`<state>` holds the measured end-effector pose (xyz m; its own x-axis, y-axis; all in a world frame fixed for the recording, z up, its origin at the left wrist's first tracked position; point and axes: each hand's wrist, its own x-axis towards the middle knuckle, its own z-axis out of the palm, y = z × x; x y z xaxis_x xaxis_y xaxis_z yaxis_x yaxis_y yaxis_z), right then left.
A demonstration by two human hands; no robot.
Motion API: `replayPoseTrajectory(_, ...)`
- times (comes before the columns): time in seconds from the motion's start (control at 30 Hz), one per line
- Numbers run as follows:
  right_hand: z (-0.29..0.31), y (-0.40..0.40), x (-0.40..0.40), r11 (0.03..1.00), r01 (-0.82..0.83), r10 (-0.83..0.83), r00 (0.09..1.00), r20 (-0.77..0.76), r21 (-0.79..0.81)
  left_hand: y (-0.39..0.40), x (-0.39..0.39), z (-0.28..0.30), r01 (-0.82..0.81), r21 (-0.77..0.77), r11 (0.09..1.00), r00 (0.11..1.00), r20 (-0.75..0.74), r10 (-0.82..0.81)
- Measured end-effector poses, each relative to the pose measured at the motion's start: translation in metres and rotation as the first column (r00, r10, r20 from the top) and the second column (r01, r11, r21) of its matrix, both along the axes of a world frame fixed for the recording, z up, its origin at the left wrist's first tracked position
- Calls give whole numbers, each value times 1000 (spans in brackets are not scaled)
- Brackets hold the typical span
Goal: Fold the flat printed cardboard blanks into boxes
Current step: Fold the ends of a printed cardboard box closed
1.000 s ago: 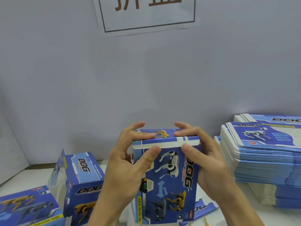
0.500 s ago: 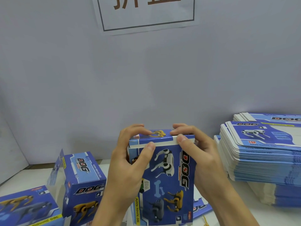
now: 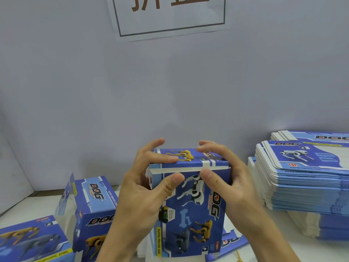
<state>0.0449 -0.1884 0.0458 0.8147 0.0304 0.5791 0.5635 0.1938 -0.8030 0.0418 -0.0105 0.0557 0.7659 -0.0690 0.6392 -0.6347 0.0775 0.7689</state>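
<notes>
Fingers of the left hand (image 3: 139,193) curl over the top flap of the blue printed box (image 3: 190,203), their tips lying on the flap beside the yellow dog picture, while the thumb presses on the front panel just under the top edge. Opposite it, the right hand (image 3: 234,186) grips the same box in the same way: fingers arched over the right part of the top flap, thumb on the front near the white robot dog print. Both hands thus hold the box between them, upright, at the middle of the view above the white table (image 3: 22,208). A thin white strip shows along the seam where the top flap meets the front.

To the left stands a folded box (image 3: 94,210) with a side flap sticking out, and at the lower left corner lies another box (image 3: 32,242) printed with yellow and grey dogs. To the right, a tall stack of flat blanks (image 3: 302,176) rests on the table, with a second stack (image 3: 311,136) behind it. A loose blank (image 3: 232,241) lies under the held box. On the grey wall hangs a paper sign (image 3: 170,16) with brown characters.
</notes>
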Motion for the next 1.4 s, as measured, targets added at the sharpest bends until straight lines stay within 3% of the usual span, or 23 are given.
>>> replayPoseTrajectory(0.3,-1,-1,3,994,-72,79,993,-86,83,-2,1,-2,41,-56,998,998,-45,-44)
replayPoseTrajectory(0.53,-1,10,3,997,44,-38,994,-101,57,-20,0,-1,-146,-208,967,988,-76,133)
replayPoseTrajectory(0.67,2,15,2,991,130,-132,988,-75,-29,-25,2,-6,-183,-153,971,983,-62,176)
replayPoseTrajectory(0.9,8,15,-2,993,98,-87,980,-179,58,-17,-2,-5,-26,-150,988,999,-42,19)
replayPoseTrajectory(1.1,9,8,-2,990,82,-58,979,-196,118,-10,-3,-6,26,23,999,999,38,-27)
replayPoseTrajectory(1.23,9,9,1,973,52,-13,985,-170,225,-6,3,-4,-127,134,983,985,133,110)
replayPoseTrajectory(1.3,6,10,4,955,148,-121,986,-119,257,-5,7,-4,-226,43,973,967,133,219)
replayPoseTrajectory(1.33,5,10,6,930,291,-281,957,-79,226,-4,10,-5,-313,-38,949,942,113,316)
replayPoseTrajectory(1.4,6,12,5,825,547,-556,831,29,142,0,16,-9,-489,-232,841,865,-3,502)
